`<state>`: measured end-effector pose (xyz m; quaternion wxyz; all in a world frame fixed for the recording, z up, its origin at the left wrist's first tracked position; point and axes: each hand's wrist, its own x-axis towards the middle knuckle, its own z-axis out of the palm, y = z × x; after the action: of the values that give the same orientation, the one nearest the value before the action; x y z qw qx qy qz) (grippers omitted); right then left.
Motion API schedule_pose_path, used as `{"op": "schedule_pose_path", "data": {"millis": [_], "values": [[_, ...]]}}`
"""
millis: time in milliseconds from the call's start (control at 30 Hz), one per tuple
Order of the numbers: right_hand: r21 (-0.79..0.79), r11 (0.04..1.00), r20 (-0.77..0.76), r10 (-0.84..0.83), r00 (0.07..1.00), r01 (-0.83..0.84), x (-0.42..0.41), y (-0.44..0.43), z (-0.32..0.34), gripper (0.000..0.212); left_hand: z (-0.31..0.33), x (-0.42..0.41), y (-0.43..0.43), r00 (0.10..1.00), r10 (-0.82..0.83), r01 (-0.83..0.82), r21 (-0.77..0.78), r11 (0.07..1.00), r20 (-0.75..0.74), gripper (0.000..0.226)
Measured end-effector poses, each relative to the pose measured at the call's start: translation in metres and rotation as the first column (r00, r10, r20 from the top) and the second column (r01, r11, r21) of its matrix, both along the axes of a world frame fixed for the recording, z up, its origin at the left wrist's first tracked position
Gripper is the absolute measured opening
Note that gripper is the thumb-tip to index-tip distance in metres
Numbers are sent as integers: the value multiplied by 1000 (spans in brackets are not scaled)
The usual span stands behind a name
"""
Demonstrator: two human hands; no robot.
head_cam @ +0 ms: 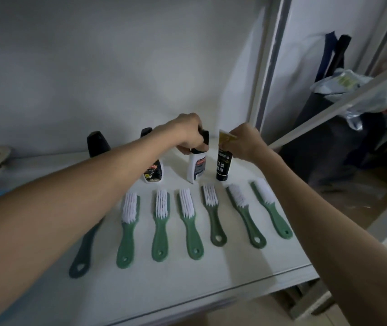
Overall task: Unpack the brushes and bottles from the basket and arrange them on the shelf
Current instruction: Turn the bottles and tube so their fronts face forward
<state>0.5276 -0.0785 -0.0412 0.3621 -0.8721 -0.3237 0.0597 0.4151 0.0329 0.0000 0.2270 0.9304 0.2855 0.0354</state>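
Brushes (162,228): I count seven laid in a row across the frame's centre on the shelf (246,274), the leftmost half hidden under my forearm. Behind them stand four containers: three bottles and one tube. My left hand (187,131) grips the white bottle (197,168) by its cap, my right hand (246,143) pinches the tube (224,167); no basket in view, so unpacking looks nearly finished.

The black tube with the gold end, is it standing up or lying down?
Upright. The black tube with the gold end stands on the white shelf, and the right hand pinches its top.
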Motion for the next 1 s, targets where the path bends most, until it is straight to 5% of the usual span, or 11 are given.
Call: {"op": "schedule_pose_path", "data": {"millis": [133, 300, 533, 733, 867, 1000], "values": [[64, 995, 54, -82, 995, 79, 19, -2, 3, 25, -2, 4, 3, 997, -82, 81, 67, 994, 10, 40], [67, 994, -22, -81, 996, 83, 26, -9, -2, 51, -6, 10, 3, 992, -125, 125, 4, 992, -5, 37], [-98, 995, -195, 9, 981, -28, 28, -24, 16, 33, -17, 16, 0, 980, -67, 63, 31, 998, 185, 33], [-172, 981, -162, 58, 985, -86, 34, -27, 17, 29, -18, 18, -2, 977, 12, -33, 94, 995, 212, 45], [-176, 981, -133, 61, 989, -85, 32, -24, 15, 49, -19, 20, -8, 977, 62, -92, 138, 986, 205, 47], [-104, 994, -47, 38, 998, -42, 32, -22, 11, 29, -19, 21, -10, 975, 101, -133, 153, 979, 199, 53]]}}
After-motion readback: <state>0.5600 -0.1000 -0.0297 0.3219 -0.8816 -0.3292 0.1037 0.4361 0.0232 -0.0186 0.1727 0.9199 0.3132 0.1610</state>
